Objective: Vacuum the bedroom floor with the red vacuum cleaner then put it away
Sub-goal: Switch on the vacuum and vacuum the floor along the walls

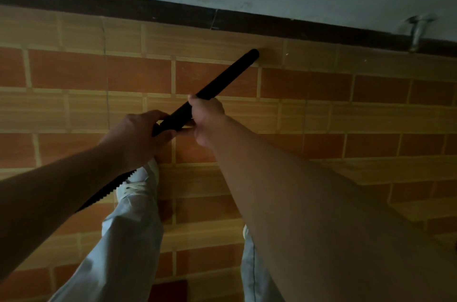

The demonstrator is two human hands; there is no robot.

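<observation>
Both hands are on the black vacuum wand (222,81), which slants down over the brick-pattern tile floor (74,71) with its tip on the tiles just short of the dark baseboard (123,8). The right hand (206,113) is wrapped round the tube on the baseboard side. The left hand (138,136) grips the back end, farther from the baseboard, where the ribbed hose (106,190) joins and trails off under the left forearm. The red body of the cleaner isn't in shot, so I can't say where it sits. My guess on handling: the wand is a stiff, light plastic tube, smooth enough to twist in a palm, so a full wrap with the hands spaced apart looks right for steering the tip along the edge. The hose is the floppy bit and will drag, and pulling on it rather than the tube probably strains the joint. A small metal fitting (418,32) pokes out just above the baseboard farther along, worth not bumping.
</observation>
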